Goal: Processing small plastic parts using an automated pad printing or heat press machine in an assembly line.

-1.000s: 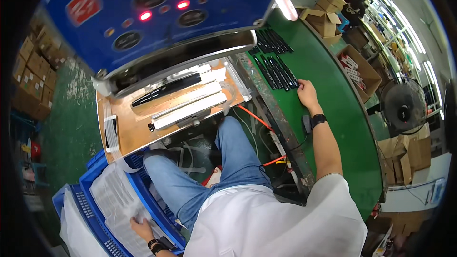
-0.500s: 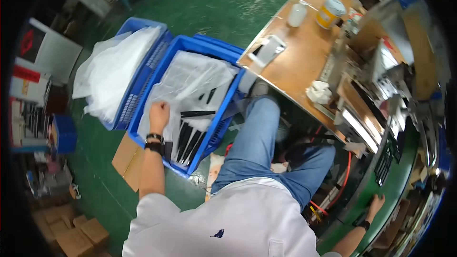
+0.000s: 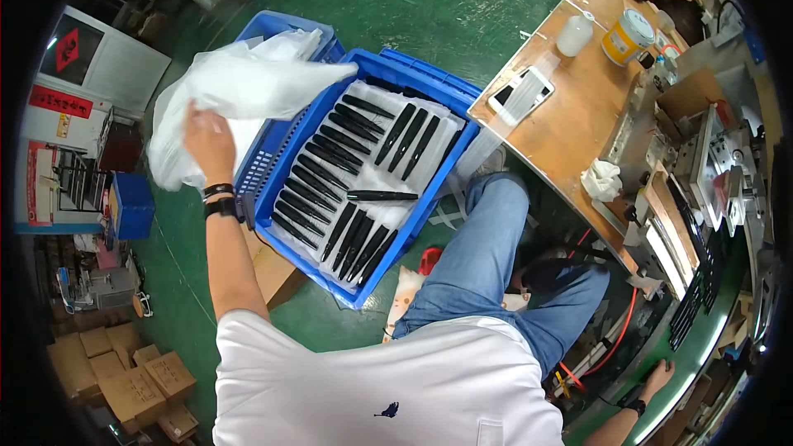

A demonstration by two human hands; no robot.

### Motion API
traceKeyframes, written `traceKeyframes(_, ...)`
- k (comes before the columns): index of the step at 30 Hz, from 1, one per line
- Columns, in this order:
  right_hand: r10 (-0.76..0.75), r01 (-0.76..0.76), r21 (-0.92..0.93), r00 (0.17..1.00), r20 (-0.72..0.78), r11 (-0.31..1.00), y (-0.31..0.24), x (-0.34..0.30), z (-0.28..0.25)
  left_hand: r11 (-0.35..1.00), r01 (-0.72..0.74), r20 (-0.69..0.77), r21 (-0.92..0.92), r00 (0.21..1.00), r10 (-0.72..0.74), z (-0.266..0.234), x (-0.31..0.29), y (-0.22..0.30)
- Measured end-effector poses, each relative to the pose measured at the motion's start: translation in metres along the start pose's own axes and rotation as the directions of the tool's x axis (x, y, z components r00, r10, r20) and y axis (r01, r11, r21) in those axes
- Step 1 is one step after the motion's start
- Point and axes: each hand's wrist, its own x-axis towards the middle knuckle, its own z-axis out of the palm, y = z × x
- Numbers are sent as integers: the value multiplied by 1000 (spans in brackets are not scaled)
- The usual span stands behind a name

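My left hand (image 3: 209, 142) grips a thin white plastic sheet (image 3: 268, 83), which drapes over the far left crate. Fingers are partly blurred but closed on the sheet. Beside it a blue plastic crate (image 3: 263, 213) holds rows of glossy black, slender tapered parts (image 3: 311, 180) on white sheeting. One such part (image 3: 382, 195) lies crosswise among them. At the far right my right hand (image 3: 658, 378) rests on a green work surface (image 3: 717, 332), fingers curled; what they hold, if anything, is hidden. Several black strips (image 3: 687, 314) lie just beyond that hand.
A second blue crate (image 3: 263, 149) stands to the left, heaped with white sheeting. The wooden table (image 3: 570, 128) carries a phone (image 3: 522, 96), a white bottle (image 3: 575, 35) and a yellow-and-white tub (image 3: 628, 37). Cardboard boxes (image 3: 132, 388) are stacked at the lower left. My legs are beside the crate.
My left hand has moved from over the crate to its left, pulling the white sheet off the black parts, which now show in rows. The right hand stays at the green surface.
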Motion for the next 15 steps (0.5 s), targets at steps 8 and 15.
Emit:
traceKeyframes(8,-87,89,60,995,-43,994,43,3,1,619,785,983,17,101,-156,118,-84,-6)
traceKeyframes(15,-140,140,-6,989,41,990,28,24,29,612,772,979,174,-69,-191,146,-125,-120)
